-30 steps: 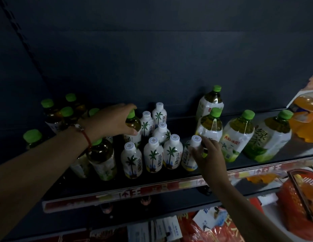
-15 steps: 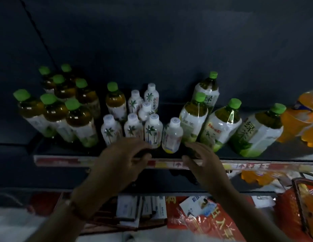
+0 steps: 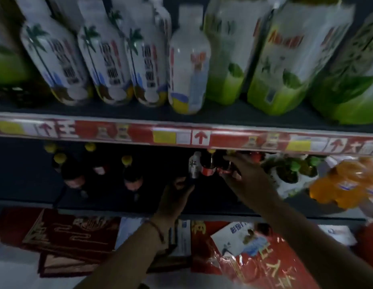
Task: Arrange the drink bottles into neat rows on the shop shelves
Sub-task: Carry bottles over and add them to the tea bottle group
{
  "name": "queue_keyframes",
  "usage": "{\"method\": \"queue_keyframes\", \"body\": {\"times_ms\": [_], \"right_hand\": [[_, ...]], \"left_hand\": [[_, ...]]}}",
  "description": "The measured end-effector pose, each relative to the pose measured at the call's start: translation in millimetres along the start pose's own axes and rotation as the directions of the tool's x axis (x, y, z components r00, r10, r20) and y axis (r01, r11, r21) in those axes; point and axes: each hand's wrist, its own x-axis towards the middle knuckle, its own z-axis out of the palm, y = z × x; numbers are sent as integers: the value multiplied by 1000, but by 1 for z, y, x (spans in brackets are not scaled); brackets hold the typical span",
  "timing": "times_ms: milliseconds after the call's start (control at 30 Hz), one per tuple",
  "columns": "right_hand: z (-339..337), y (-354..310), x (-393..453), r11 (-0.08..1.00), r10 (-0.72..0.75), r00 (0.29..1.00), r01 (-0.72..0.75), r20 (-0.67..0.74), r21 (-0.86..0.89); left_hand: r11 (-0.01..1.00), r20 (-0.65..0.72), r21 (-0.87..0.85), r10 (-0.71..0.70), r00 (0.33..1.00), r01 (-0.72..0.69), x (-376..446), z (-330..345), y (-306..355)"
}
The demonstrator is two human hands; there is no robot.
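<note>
Four white palm bottles [image 3: 102, 59] and three green tea bottles [image 3: 289, 59] line the upper shelf [image 3: 181, 136]. Below it stands one more small palm bottle [image 3: 194, 165] beside red-labelled dark bottles [image 3: 208, 164]. The right hand [image 3: 247, 180] curls its fingers round these; the left hand [image 3: 176, 195] is too dark to tell.

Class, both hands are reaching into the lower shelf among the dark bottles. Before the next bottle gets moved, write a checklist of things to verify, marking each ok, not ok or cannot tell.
1. Left hand has a firm grip: cannot tell, too dark.
2. Right hand touches the red-labelled dark bottles: ok.
3. Small white palm-tree bottle belongs among the dark bottles: not ok.
4. Dark bottles with yellow caps form a neat row: not ok, scattered.
5. Upper shelf front row stands upright: ok.
</note>
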Motion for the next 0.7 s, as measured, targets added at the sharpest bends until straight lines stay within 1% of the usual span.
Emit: {"method": "queue_keyframes", "body": {"times_ms": [67, 100, 133, 167, 200, 233, 300, 333, 400, 467, 500, 533, 600, 667, 700], "right_hand": [[19, 20, 33, 973, -151, 985, 132, -88, -191], [27, 29, 48, 941, -212, 970, 170, -120, -292], [34, 38, 60, 916, -245, 960, 184, -135, -357], [42, 46, 70, 902, -251, 960, 186, -123, -389], [49, 56, 77, 896, -248, 964, 192, -94, -401], [55, 63, 83, 898, -241, 969, 204, -48, -391], [66, 76, 89, 920, -225, 974, 220, 25, -323], [70, 80, 91, 934, -222, 975, 216, 12, -286], [76, 81, 90, 951, -218, 971, 189, -95, -246], [83, 78, 85, 925, -236, 955, 165, -180, -341], [86, 78, 84, 913, -239, 949, 148, -205, -381], [87, 77, 83, 908, -239, 946, 137, -220, -396], [83, 75, 81, 913, -238, 952, 151, -193, -380], [81, 75, 83, 919, -248, 954, 177, -169, -352], [80, 75, 84, 923, -252, 953, 185, -168, -337]], "left_hand": [[990, -51, -37, 133, 990, -135, 44, 14, -7], [976, -80, -59, 205, 976, -210, 67, 20, -10], [959, -102, -73, 268, 958, -275, 87, 25, -13], [950, -111, -58, 301, 947, -308, 106, 29, -18], [936, -96, -61, 340, 935, -347, 120, 31, -22], [932, -74, -63, 351, 933, -356, 138, 33, -28], [918, -18, -44, 393, 919, -393, 162, 37, -38], [910, 16, -24, 414, 910, -414, 176, 38, -47], [881, 54, 73, 465, 884, -468, 190, 42, -62], [854, 35, 127, 504, 863, -504, 199, 42, -75], [853, 14, 158, 501, 865, -497, 194, 41, -76], [846, -7, 179, 512, 859, -502, 192, 40, -79], [833, -50, 229, 527, 848, -504, 185, 36, -85], [822, -79, 307, 525, 848, -480, 177, 31, -94], [830, -89, 308, 511, 855, -465, 167, 29, -96]]}}
